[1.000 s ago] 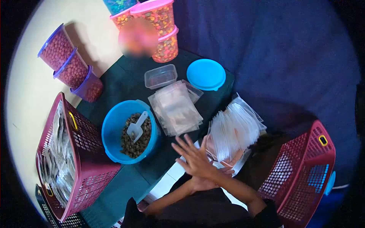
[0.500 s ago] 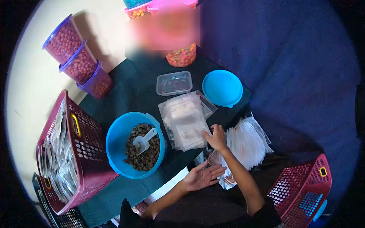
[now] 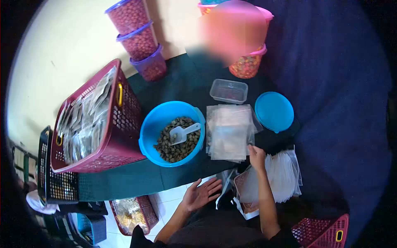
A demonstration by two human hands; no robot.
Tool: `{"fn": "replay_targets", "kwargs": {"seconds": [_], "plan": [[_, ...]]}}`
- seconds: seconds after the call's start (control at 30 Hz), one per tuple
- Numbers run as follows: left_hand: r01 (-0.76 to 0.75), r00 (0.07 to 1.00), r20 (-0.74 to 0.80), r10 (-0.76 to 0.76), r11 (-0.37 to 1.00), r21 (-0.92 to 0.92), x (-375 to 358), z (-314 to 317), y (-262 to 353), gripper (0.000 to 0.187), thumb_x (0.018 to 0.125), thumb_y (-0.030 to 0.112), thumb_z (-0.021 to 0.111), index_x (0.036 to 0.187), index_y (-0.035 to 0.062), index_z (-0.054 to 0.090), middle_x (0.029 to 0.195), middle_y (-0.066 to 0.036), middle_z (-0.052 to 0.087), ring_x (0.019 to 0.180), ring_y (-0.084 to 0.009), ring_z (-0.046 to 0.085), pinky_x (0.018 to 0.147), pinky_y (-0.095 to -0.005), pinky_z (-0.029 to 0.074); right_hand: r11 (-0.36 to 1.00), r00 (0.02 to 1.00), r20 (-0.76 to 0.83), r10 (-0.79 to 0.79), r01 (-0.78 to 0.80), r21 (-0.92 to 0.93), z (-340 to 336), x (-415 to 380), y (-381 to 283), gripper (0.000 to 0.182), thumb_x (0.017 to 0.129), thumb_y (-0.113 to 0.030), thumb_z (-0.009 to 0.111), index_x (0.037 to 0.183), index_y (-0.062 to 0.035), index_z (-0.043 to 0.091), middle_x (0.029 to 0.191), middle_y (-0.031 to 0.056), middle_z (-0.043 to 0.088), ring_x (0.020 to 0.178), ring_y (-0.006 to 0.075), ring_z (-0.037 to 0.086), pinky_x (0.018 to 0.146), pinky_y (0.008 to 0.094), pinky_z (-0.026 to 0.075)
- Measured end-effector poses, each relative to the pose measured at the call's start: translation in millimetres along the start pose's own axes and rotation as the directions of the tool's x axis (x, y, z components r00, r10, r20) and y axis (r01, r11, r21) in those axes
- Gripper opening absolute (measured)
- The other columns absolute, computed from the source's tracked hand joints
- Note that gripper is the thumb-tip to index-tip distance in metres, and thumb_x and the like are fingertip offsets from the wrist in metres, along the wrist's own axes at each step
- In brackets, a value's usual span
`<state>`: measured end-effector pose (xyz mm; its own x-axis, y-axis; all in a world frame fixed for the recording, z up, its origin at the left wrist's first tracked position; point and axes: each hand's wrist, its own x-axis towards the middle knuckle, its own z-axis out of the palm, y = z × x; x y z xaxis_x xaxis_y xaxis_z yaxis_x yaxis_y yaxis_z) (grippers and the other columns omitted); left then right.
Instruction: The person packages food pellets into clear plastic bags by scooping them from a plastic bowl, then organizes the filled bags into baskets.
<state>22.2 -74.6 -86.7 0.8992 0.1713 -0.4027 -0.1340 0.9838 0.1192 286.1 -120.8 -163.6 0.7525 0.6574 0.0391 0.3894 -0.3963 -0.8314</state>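
My left hand (image 3: 200,195) is open, palm up and fingers spread, below the blue tub and holding nothing. My right hand (image 3: 257,157) is closed at the lower right edge of a stack of clear plastic bags (image 3: 229,128), its fingertips pinching there. Just below that hand, a thick fanned pile of clear bags (image 3: 283,175) sits in a basket lined with white. To the left, a blue tub (image 3: 151,140) holds small dark brown pieces (image 3: 171,155), with a white scoop (image 3: 180,134) lying on them.
A clear plastic box (image 3: 228,91) and a blue lid (image 3: 275,111) lie beyond the bags. At left stands a maroon basket (image 3: 128,136) of filled packets. Stacked tubs (image 3: 138,45) rise behind. Baskets (image 3: 144,211) stand on the floor. A blurred patch covers the far side.
The view has shifted and turned, so the table things appear farther right. My right hand's fingers have closed in at the bag stack's edge. My left hand stays open.
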Motion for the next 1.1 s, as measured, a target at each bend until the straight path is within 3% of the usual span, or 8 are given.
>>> {"fn": "replay_targets", "kwargs": {"seconds": [0.17,0.27,0.37,0.6,0.73,0.9,0.97,1.1], "plan": [[-0.104,0.994,0.006,0.105,0.993,-0.06,-28,-13,-7,0.058,0.078,0.039,0.044,0.123,0.0053,0.029,0.129,-0.01,0.029,0.118,-0.0226,0.027,0.099,-0.0404,0.017,0.879,0.967,-0.091,-0.238,0.175,-0.443,-23,1,-22,0.032,0.083,-0.018,0.036,0.106,0.0006,0.048,0.099,0.0218,0.053,0.091,0.0322,0.052,0.077,0.0375,0.039],[-0.119,0.993,0.022,0.12,0.992,-0.039,-34,-14,-7,0.059,0.078,0.04,0.044,0.124,0.0061,0.027,0.13,-0.01,0.027,0.119,-0.023,0.026,0.099,-0.0402,0.017,0.973,0.989,-0.067,-0.132,0.142,0.183,-56,-3,-38,0.029,0.082,-0.008,0.036,0.106,0.0007,0.048,0.094,0.0186,0.056,0.083,0.027,0.054,0.073,0.0322,0.041],[-0.119,0.991,0.062,0.118,0.993,0.019,-35,-13,-1,0.061,0.079,0.042,0.042,0.125,0.0063,0.025,0.131,-0.011,0.024,0.12,-0.0232,0.024,0.099,-0.04,0.017,0.744,0.998,-0.055,0.006,0.032,0.668,-86,-33,-95,0.03,0.085,-0.016,0.039,0.111,-0.0015,0.043,0.086,0.0123,0.058,0.058,0.0096,0.054,0.05,0.0213,0.043],[-0.279,0.921,0.373,0.109,0.854,0.439,-49,25,49,0.082,0.071,0.069,0.02,0.128,0.0101,0.02,0.131,-0.014,0.022,0.119,-0.025,0.025,0.097,-0.043,0.016,0.562,0.999,0.028,-0.021,-0.011,0.827,-76,-123,-169,0.031,0.084,-0.015,0.04,0.11,0.0006,0.042,0.085,0.0163,0.058,0.056,0.0133,0.055,0.049,0.022,0.045],[-0.387,0.816,0.557,0.156,0.863,0.325,-59,56,83,0.105,0.053,0.083,0.025,0.131,0.0136,0.008,0.134,-0.017,0.011,0.121,-0.0337,0.017,0.097,-0.0482,0.013,0.525,0.944,0.321,-0.076,-0.236,0.817,-18,-155,-181,0.033,0.084,-0.016,0.04,0.111,0.0021,0.041,0.085,0.0176,0.058,0.056,0.0138,0.056,0.049,0.0223,0.045],[-0.309,0.703,0.696,0.148,0.944,0.112,-71,60,128,0.108,0.049,0.085,0.023,0.131,0.0164,0.005,0.135,-0.016,0.006,0.121,-0.0371,0.015,0.095,-0.0516,0.015,0.672,0.954,0.295,-0.061,-0.179,0.719,10,-175,-187,0.032,0.084,-0.017,0.041,0.11,0.0026,0.042,0.083,0.0137,0.059,0.056,0.011,0.055,0.049,0.0201,0.043],[-0.273,0.745,0.656,0.119,0.952,0.137,-83,52,148,0.097,0.061,0.077,0.028,0.129,0.0089,0.014,0.132,-0.021,0.014,0.118,-0.0383,0.021,0.094,-0.0536,0.02,0.694,0.977,0.209,-0.047,-0.118,0.711,15,-182,-181,0.029,0.083,-0.016,0.045,0.107,0.0019,0.046,0.08,0.0099,0.06,0.057,0.0065,0.052,0.048,0.0171,0.04],[-0.426,0.904,0.323,0.281,0.516,0.743,-106,28,182,0.04,0.086,0.027,0.037,0.108,-0.0046,0.045,0.099,-0.02,0.053,0.083,-0.0245,0.057,0.066,-0.0348,0.05,0.695,0.994,0.068,0.082,-0.106,0.711,9,-199,-183,0.021,0.08,-0.008,0.05,0.099,0.0012,0.05,0.076,0.0073,0.06,0.06,0.0051,0.051,0.049,0.0164,0.037]]}}
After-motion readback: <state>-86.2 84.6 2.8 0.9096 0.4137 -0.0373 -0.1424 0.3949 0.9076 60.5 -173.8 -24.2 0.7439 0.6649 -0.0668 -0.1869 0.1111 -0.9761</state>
